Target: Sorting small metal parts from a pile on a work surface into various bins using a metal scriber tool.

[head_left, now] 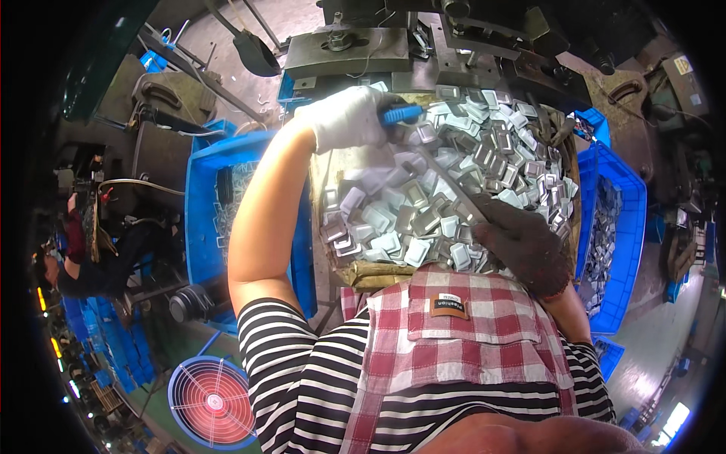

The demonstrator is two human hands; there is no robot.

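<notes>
In front of me spreads a pile of small silvery metal parts (418, 251), shaped like shallow rectangular trays. At its far left edge is my left hand (344, 119) in a white glove with dark fingertips, closed on a tool with a blue handle (402, 114); the rest of that tool cannot be made out. My right hand (523, 240), in a dark glove, is over the right near side of the pile. Its fingers are wrapped round one end of a long flat grey metal bar (452, 184), which slants over the parts toward the far left.
Metal press tooling (348, 51) stands just beyond the pile. A blue bin (198, 178) with parts is on the left, another blue bin (634, 227) on the right. A round fan (215, 402) stands at the lower left. Another person (76, 234) sits at the far left.
</notes>
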